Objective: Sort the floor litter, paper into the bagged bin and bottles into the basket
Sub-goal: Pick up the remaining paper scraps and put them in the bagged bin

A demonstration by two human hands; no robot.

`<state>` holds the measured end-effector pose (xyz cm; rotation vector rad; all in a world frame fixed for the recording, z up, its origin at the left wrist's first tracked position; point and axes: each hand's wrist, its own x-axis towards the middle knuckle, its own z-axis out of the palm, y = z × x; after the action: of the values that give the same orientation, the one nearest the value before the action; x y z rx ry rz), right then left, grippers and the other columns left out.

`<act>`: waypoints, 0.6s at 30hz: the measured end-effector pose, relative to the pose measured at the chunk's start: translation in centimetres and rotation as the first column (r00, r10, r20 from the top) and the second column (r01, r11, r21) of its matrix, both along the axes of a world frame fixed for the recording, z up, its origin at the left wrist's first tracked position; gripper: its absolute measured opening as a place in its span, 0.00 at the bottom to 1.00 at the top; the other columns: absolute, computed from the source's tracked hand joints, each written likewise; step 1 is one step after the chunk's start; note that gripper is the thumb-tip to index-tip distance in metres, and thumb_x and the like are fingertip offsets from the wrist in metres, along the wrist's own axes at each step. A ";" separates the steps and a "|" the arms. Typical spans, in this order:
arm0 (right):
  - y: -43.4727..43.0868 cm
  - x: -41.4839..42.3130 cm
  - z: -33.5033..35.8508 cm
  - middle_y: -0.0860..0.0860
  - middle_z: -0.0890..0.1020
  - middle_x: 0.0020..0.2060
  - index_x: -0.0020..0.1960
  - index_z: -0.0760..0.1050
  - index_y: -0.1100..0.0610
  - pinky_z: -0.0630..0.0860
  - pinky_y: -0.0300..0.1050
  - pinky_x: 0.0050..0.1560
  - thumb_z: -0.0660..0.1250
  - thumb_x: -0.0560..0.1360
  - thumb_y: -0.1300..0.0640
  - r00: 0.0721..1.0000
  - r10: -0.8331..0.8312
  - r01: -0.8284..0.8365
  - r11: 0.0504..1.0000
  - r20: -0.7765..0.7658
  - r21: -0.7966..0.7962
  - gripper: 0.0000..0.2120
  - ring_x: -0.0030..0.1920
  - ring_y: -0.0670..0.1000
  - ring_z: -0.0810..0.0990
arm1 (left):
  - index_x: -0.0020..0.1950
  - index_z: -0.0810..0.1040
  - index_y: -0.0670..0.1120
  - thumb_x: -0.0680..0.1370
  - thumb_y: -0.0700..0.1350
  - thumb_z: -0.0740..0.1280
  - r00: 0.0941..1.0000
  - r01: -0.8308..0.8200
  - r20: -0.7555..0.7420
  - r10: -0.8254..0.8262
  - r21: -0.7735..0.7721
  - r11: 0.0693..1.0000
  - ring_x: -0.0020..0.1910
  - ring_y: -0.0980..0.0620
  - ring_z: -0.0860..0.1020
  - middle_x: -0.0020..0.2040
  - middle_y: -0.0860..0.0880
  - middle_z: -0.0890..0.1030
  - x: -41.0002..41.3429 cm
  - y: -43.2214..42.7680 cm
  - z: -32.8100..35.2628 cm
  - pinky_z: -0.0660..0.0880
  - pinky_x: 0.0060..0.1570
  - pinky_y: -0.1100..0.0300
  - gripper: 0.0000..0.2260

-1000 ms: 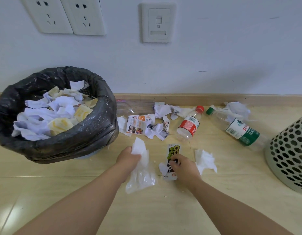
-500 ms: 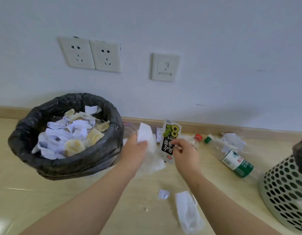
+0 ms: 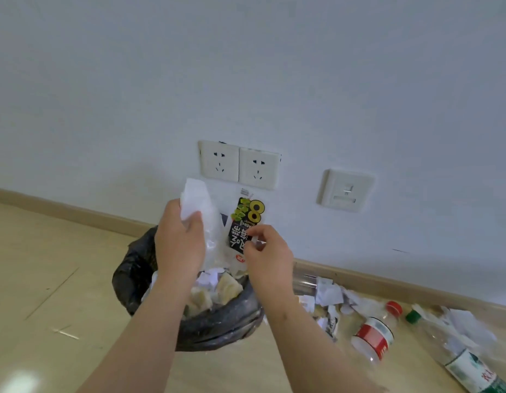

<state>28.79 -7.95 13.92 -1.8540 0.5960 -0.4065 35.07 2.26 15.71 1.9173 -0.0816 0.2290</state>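
left hand (image 3: 180,240) clutches white tissue (image 3: 195,197), right hand (image 3: 267,255) pinches printed wrapper (image 3: 244,226); both poised above bagged bin (image 3: 217,327) for dropping.

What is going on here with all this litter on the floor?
A person is sorting floor litter with bare hands. The left hand grips a crumpled white tissue, and the right hand pinches a printed black-and-white paper packet. Both are held above the black-bagged bin, which already holds paper scraps. A red-capped clear plastic bottle and a green-capped clear plastic bottle lie on the wooden floor to the right, not yet collected.
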 end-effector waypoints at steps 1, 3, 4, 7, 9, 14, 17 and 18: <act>0.6 0.8 -0.6 0.43 0.76 0.39 0.53 0.75 0.50 0.74 0.31 0.37 0.60 0.77 0.62 0.999 0.023 -0.025 0.999 -0.038 -0.031 0.11 0.29 0.35 0.75 | 0.60 0.68 0.48 0.80 0.43 0.58 1.000 -0.020 0.000 0.020 0.032 0.999 0.49 0.44 0.76 0.52 0.46 0.77 0.7 0.8 -0.7 0.73 0.47 0.53 0.09; 1.4 2.1 -2.1 0.47 0.79 0.48 0.56 0.76 0.50 0.79 0.39 0.46 0.59 0.77 0.61 0.990 0.052 -0.066 0.992 -0.130 -0.109 0.12 0.32 0.38 0.76 | 0.67 0.64 0.49 0.80 0.42 0.59 0.999 -0.052 0.020 0.051 0.071 0.996 0.52 0.44 0.75 0.55 0.48 0.74 1.6 2.0 -1.9 0.73 0.49 0.52 0.15; 1.9 2.6 -2.8 0.48 0.79 0.51 0.57 0.76 0.50 0.79 0.42 0.49 0.59 0.77 0.60 0.981 0.065 -0.095 0.983 -0.181 -0.158 0.13 0.35 0.40 0.77 | 0.69 0.62 0.50 0.80 0.41 0.59 0.997 -0.068 0.035 0.065 0.084 0.994 0.54 0.46 0.74 0.57 0.48 0.72 1.9 2.5 -2.5 0.73 0.49 0.53 0.19; 2.6 3.7 -4.1 0.51 0.77 0.56 0.61 0.74 0.50 0.76 0.50 0.57 0.60 0.76 0.58 0.923 0.121 -0.234 0.930 -0.366 -0.284 0.14 0.55 0.51 0.76 | 0.74 0.56 0.53 0.79 0.38 0.60 0.997 -0.069 0.055 0.058 0.227 0.971 0.55 0.48 0.72 0.68 0.46 0.65 2.2 3.3 -4.6 0.69 0.45 0.57 0.26; 2.7 4.5 -4.6 0.52 0.72 0.64 0.66 0.69 0.52 0.68 0.52 0.65 0.59 0.77 0.56 0.853 0.123 -0.361 0.842 -0.507 -0.402 0.18 0.65 0.55 0.67 | 0.74 0.56 0.53 0.79 0.37 0.59 1.000 -0.026 0.023 0.018 0.409 0.912 0.49 0.47 0.74 0.71 0.46 0.61 2.6 3.6 -6.6 0.71 0.39 0.57 0.27; 3.9 6.3 -6.3 0.55 0.50 0.76 0.72 0.63 0.57 0.52 0.56 0.73 0.53 0.79 0.53 0.731 0.081 -0.544 0.668 -0.677 -0.507 0.22 0.75 0.58 0.49 | 0.70 0.61 0.50 0.78 0.45 0.61 0.959 0.283 -0.238 -0.153 0.760 0.585 0.71 0.46 0.62 0.76 0.47 0.53 3.8 4.0 -10.7 0.66 0.66 0.48 0.21; 4.2 6.6 -7.5 0.56 0.63 0.72 0.70 0.66 0.58 0.55 0.56 0.70 0.52 0.80 0.53 0.640 0.105 -0.670 0.562 -0.762 -0.485 0.20 0.73 0.57 0.55 | 0.74 0.55 0.49 0.79 0.46 0.58 0.905 0.423 -0.391 -0.169 0.776 0.468 0.76 0.46 0.50 0.77 0.48 0.50 4.1 4.1 -11.9 0.56 0.71 0.42 0.24; 4.2 6.6 -7.7 0.56 0.65 0.71 0.69 0.66 0.58 0.56 0.56 0.69 0.53 0.80 0.53 0.619 0.106 -0.696 0.533 -0.778 -0.481 0.20 0.73 0.57 0.57 | 0.75 0.53 0.49 0.79 0.45 0.57 0.892 0.447 -0.423 -0.160 0.774 0.449 0.76 0.46 0.49 0.77 0.48 0.49 4.2 4.1 -12.1 0.54 0.71 0.41 0.25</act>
<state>35.43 -3.75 6.22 -2.9369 0.3877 0.5277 39.28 6.32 3.61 2.8802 -0.4205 -0.4654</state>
